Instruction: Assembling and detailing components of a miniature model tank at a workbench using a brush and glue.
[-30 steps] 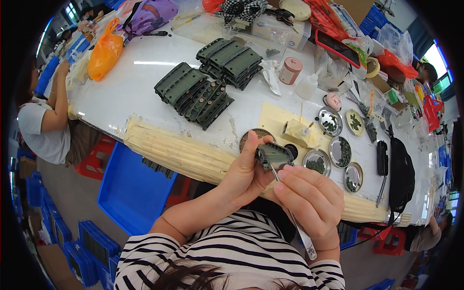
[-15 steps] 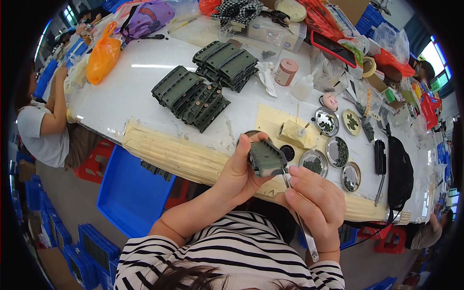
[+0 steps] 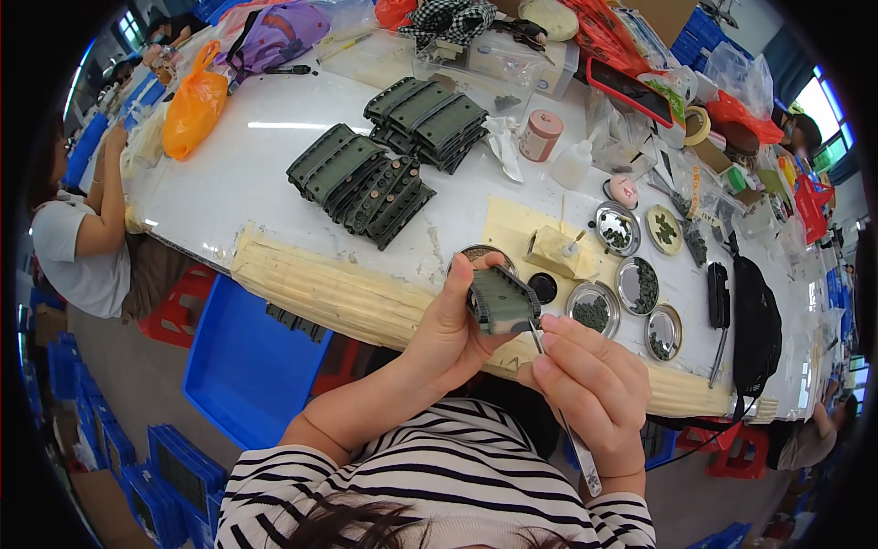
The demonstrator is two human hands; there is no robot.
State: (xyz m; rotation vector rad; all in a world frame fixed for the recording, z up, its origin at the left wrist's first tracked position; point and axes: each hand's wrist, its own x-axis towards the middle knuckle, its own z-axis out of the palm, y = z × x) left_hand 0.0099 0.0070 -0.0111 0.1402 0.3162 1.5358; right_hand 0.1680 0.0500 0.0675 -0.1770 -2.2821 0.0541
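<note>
Head camera: 2 bare hands are near each other over the close edge of 1 white table (image 3: 229, 174). The left hand (image 3: 450, 340) grips 1 green piece (image 3: 503, 297) with its thumb and fingers. The right hand (image 3: 599, 375) pinches 1 pair of tweezers (image 3: 580, 454).

Going out from the green piece, 2 green piles (image 3: 358, 183) sit between 10 and 11 o'clock. At 2 to 3 o'clock there are 4 shiny dishes (image 3: 626, 277) and 1 yellow dish (image 3: 673, 247), all with green bits (image 3: 591, 317) too small to count. There is 1 black lid (image 3: 542, 289) at 3 o'clock, 1 tan block (image 3: 551, 254) between 1 and 2, 1 pink jar (image 3: 541, 137) at 12, and 1 blue tub (image 3: 242, 375) between 8 and 9.

The green piece is tilted, and its long line seems to run from about 11 to 5 o'clock. Fingers hide some of it, so I cannot tell which end is the front. The tweezers point to 11 o'clock, with their tip at its lower right edge.
</note>
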